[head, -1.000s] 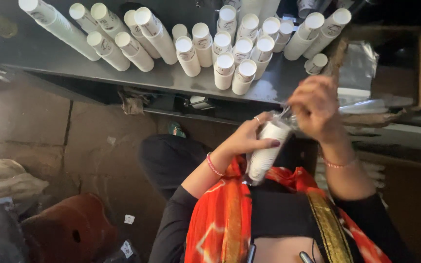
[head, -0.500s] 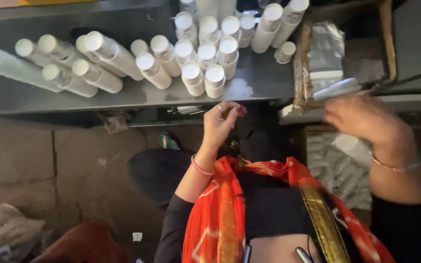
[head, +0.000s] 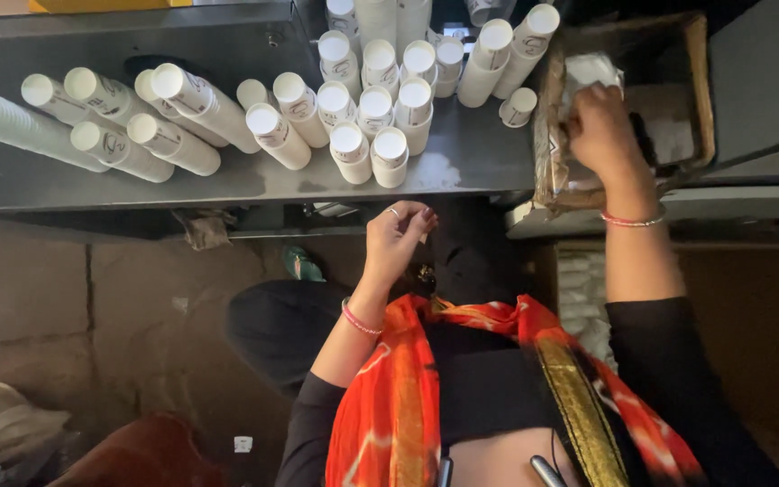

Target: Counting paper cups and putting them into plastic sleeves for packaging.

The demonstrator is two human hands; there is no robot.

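My left hand (head: 397, 236) hangs just below the front edge of the grey metal shelf (head: 227, 185), fingers curled in, with nothing in it. My right hand (head: 602, 126) reaches down into a brown cardboard box (head: 701, 90) at the right. Its fingers rest on a crumpled white bundle (head: 592, 70) inside, and the grip on it is hidden. Several stacks of white paper cups (head: 371, 135) lie and stand on the shelf, the nearest ones just above my left hand.
More long cup stacks (head: 11, 122) lie at the shelf's left end. Below are a brown stone floor (head: 92, 307), a pale sack (head: 2, 424) and a reddish object (head: 146, 451) at the lower left. An orange scarf (head: 389, 397) hangs over my black top.
One second ago both hands held a stack of white cups near my chest. That stack is gone from my hands. My right hand has swung right into the box, and my left hand stays under the shelf.
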